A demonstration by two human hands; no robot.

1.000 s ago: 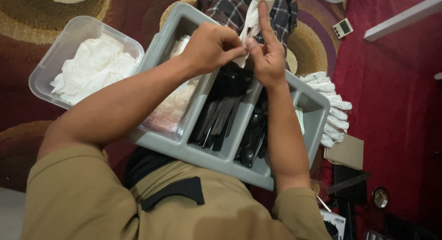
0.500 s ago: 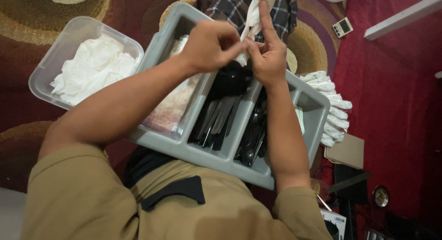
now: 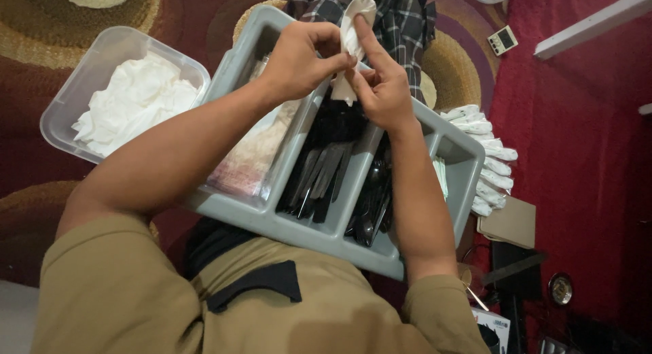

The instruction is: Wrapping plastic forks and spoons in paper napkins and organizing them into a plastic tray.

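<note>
1. Both hands meet at about 12 o'clock in the head view, above the far end of a grey divided tray (image 3: 309, 235). Between them is a white napkin (image 3: 353, 34), partly rolled, with its top end standing free above the fingers.
2. Left hand (image 3: 299, 58): fingers curled and pinching the napkin's near side. Right hand (image 3: 380, 89): forefinger laid straight up along the napkin, thumb and the other fingers closed on its lower part. I cannot tell whether anything is inside the roll.
3. Progress, as a judgement: a row of white rolled bundles (image 3: 485, 157) lies at 3 o'clock beyond the tray, so a number look finished. The roll in hand looks half made.
4. What looks left: the tray's middle slots hold plenty of black plastic cutlery (image 3: 333, 177).
5. The tray's leftmost slot holds a flat clear packet (image 3: 255, 160) with pale contents, hard to identify.
6. At 10 o'clock, a clear plastic tub (image 3: 102, 51) is filled with loose white napkins (image 3: 132, 106).
7. All of this rests over a patterned red and brown rug (image 3: 41, 28).
</note>
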